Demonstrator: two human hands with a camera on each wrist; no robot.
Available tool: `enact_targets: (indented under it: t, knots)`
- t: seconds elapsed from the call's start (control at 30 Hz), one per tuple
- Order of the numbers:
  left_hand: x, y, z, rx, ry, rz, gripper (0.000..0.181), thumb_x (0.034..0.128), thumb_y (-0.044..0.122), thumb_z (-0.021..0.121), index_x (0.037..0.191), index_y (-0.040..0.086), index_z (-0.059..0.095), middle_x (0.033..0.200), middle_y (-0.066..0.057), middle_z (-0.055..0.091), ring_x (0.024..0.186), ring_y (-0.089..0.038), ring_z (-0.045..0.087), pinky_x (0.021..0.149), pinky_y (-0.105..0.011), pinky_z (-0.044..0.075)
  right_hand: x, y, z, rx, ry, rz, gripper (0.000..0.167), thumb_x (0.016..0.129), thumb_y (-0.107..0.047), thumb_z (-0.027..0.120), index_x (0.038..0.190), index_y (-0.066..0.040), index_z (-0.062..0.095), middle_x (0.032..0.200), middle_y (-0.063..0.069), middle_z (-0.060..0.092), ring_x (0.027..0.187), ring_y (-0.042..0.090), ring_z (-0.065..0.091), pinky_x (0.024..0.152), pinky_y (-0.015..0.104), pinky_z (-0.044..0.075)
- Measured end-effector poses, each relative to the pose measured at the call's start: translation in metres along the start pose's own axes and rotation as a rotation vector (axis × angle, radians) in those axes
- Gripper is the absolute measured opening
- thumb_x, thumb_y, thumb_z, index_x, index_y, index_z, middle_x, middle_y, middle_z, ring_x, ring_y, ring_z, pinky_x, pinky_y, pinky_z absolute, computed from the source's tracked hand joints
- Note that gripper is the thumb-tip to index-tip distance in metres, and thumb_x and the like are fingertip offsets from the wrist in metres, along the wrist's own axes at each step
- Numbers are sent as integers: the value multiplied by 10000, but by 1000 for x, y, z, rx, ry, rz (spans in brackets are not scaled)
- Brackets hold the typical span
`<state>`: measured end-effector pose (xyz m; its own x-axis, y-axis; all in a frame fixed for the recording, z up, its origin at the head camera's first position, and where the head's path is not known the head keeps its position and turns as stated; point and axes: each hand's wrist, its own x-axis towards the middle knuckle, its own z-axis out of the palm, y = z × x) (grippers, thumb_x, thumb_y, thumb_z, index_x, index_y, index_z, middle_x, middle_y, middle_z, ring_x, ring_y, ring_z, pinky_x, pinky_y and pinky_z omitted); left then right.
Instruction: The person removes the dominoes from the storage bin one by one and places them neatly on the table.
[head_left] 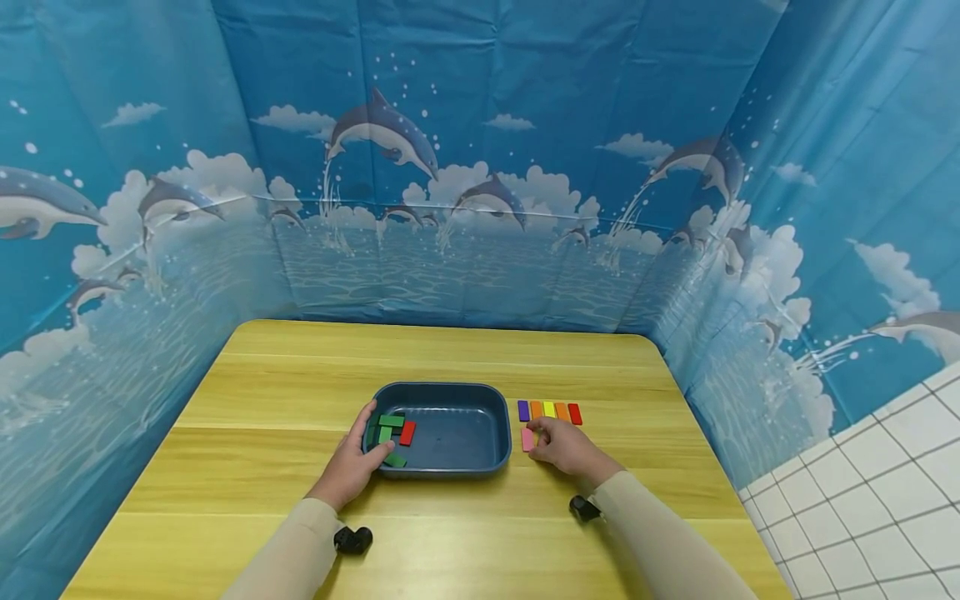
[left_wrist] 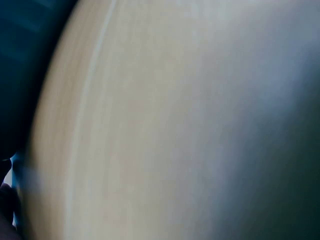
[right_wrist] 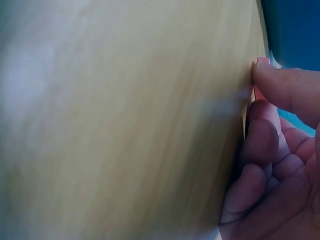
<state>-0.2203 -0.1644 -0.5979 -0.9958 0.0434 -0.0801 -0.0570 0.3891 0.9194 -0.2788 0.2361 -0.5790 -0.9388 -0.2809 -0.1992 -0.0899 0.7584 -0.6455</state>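
A dark blue plastic tub (head_left: 468,472) stands on the wooden table, with several green blocks (head_left: 392,421) and one red block (head_left: 407,432) at its left end. My left hand (head_left: 351,465) holds the tub's left side, fingers outside the wall and thumb over the front left corner. To the right of the tub, my right hand (head_left: 568,450) pinches a pink block (head_left: 527,440) at table level. The right wrist view shows the thumb against the pink block (right_wrist: 263,61) and the other fingers curled. The left wrist view is blurred and barely shows the left hand.
Behind the right hand lies a row of flat blocks: purple (head_left: 523,410), orange (head_left: 536,409), yellow (head_left: 549,409), another orange (head_left: 562,411) and red (head_left: 575,414). A dolphin-print curtain (head_left: 465,275) hangs around the table (head_left: 450,542).
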Motion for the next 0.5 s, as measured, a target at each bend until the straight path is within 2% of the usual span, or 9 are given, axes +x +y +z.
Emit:
enact_targets:
  t: [0.5]
  knots:
    - [-1,1,0,2,-6,6,798,1056,357,635,1687,378,147,1762,-133,183,1581,-478,259,1238,-707,262,2,5,2,15,26,-7,423,927,-103,791,1329,-41,675,734,-4,581,605,142,497,572,241,373]
